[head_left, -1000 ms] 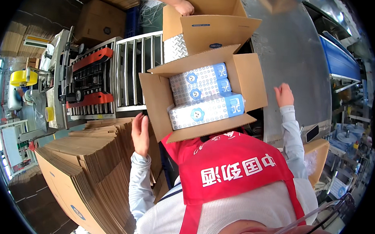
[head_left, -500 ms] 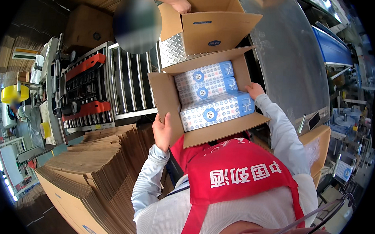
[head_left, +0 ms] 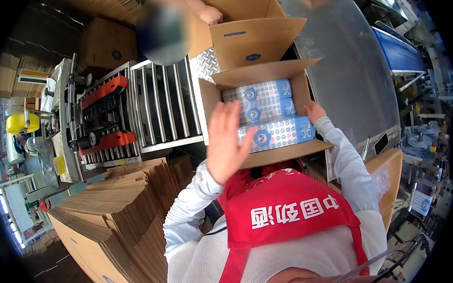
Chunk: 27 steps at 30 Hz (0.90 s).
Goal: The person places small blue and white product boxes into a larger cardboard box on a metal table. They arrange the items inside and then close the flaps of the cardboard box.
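Observation:
An open cardboard box (head_left: 267,71) stands in front of me with its flaps spread. Several white packs (head_left: 277,137) with blue ends and round blue prints fill it in rows. My left hand (head_left: 225,146) is raised over the box's left side, fingers stretched and thumb apart, holding nothing. It covers the left ends of the packs and part of the left flap. At the right side, my right hand (head_left: 315,112) grips the box's edge, with its fingertips partly hidden behind the cardboard.
Beyond stands another open cardboard box (head_left: 256,41), with another person's hand (head_left: 210,15) at its left edge. A roller conveyor (head_left: 162,103) and red-armed machine (head_left: 107,93) lie left. Flattened cartons (head_left: 128,203) stack at lower left; a grey metal surface (head_left: 351,71) extends right.
My left hand has let go of the box's left flap and moved up and right over the box. My right hand stays at the right edge.

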{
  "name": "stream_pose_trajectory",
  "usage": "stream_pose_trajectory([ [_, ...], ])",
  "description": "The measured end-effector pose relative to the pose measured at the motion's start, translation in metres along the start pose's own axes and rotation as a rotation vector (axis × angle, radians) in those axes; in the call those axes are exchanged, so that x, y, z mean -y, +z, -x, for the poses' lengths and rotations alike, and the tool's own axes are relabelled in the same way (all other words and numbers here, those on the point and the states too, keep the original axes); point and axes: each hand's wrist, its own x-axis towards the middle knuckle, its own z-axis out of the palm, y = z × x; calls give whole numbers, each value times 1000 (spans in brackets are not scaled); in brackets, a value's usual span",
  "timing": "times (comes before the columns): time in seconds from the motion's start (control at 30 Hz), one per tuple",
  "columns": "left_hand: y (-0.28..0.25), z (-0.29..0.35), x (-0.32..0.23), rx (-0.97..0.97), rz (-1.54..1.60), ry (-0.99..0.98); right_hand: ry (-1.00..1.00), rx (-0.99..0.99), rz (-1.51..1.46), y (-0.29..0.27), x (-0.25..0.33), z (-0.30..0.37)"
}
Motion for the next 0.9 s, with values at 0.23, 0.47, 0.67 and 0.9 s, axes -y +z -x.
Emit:
stream_pose_trajectory([
  [0.23, 167, -50, -30, 644, -334, 190, 33, 159, -21, -31, -3, -5],
  [0.47, 259, -51, -20, 799, -113, 144, -164, 175, 42, -32, 1, -23],
  [0.67, 253, -49, -17, 740, -87, 124, -106, 123, -62, -14, -9, -33],
  [0.9, 193, -2, 70, 821, -251, -257, -133, 171, -159, -12, -7, -28],
])
